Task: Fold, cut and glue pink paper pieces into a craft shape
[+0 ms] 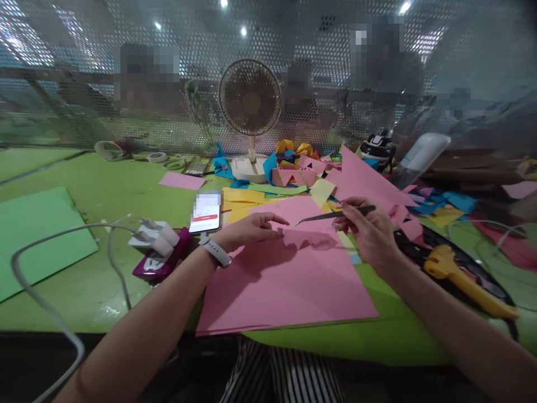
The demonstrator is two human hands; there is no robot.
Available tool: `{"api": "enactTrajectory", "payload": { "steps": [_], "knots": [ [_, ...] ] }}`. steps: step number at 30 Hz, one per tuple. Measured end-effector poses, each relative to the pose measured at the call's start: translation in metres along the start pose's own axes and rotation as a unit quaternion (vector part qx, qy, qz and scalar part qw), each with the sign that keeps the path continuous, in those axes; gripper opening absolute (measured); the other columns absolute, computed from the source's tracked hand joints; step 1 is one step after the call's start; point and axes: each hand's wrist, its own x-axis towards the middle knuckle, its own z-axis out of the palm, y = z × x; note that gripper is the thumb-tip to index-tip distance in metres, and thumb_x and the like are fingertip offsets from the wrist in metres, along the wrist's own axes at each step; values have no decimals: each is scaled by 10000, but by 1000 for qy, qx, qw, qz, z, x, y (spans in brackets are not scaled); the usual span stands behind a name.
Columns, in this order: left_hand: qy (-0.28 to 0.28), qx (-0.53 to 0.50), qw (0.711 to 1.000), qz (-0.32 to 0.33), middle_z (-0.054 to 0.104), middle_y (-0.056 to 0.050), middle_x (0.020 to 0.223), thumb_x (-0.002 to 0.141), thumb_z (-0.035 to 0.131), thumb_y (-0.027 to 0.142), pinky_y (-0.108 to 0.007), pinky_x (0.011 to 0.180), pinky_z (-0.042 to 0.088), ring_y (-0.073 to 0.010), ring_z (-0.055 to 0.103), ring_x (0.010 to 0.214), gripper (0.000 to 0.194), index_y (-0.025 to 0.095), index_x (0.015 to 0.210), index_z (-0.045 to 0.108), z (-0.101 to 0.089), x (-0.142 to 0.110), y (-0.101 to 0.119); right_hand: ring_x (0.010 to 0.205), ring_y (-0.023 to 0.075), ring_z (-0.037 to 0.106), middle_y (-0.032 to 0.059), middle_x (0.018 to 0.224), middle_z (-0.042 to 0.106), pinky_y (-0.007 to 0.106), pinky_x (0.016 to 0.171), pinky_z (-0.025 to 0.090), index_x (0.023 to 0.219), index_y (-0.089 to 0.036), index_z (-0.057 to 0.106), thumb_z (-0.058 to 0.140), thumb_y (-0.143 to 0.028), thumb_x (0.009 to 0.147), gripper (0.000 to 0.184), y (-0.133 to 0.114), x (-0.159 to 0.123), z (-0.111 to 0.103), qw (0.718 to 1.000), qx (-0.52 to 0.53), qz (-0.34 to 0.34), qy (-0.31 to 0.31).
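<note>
My right hand [369, 232] is closed around a pair of dark tweezers [321, 216], which points left over the pink paper. At the tweezers' tip is a tiny light speck, too small to name. My left hand [258, 228], with a pale watch on the wrist, reaches over the paper. Its index finger stretches toward the tweezers' tip, and the fingers are apart. Beneath both hands lie stacked pink sheets [285, 291]. A smaller pink piece [316, 240] with an uneven edge is on top, between the hands.
Left of the sheets are a phone [205, 212] and white chargers [154, 239] on a purple power block with cables. A yellow glue gun [465, 280] lies in a black tray at right. A fan [250, 101] and coloured paper scraps [293, 162] stand behind.
</note>
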Motion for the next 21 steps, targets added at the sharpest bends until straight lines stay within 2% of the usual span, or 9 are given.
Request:
{"api": "enactTrajectory", "payload": {
  "steps": [4, 8, 14, 21],
  "knots": [
    [4, 84, 996, 10, 566, 15, 703, 762, 580, 228, -206, 517, 313, -77, 417, 542, 348, 154, 1102, 573, 8, 8, -9, 462, 103, 610, -30, 562, 642, 184, 438, 482, 896, -183, 573, 673, -316, 760, 215, 3, -3, 3, 1000, -16, -2, -22],
    [19, 146, 989, 9, 596, -2, 739, 742, 553, 208, -220, 558, 347, -100, 472, 586, 287, 149, 1021, 586, 11, 16, -15, 452, 94, 597, -27, 564, 641, 182, 435, 476, 884, -173, 570, 669, -340, 759, 231, 4, -4, 5, 998, -49, -1, -40],
    [25, 143, 989, 35, 577, 5, 696, 748, 553, 215, -225, 563, 357, -102, 468, 574, 215, 166, 953, 593, 11, 21, -20, 466, 105, 607, -24, 562, 639, 193, 430, 480, 890, -178, 583, 662, -364, 762, 239, 2, -4, 5, 995, -89, -24, -27],
    [18, 143, 988, 54, 609, -1, 699, 749, 542, 171, -230, 570, 362, -107, 494, 579, 197, 179, 938, 599, 10, 23, -24, 463, 100, 606, -17, 572, 650, 186, 420, 468, 900, -178, 583, 652, -356, 775, 228, 0, -6, 5, 994, -99, -14, -36]
  ]
}}
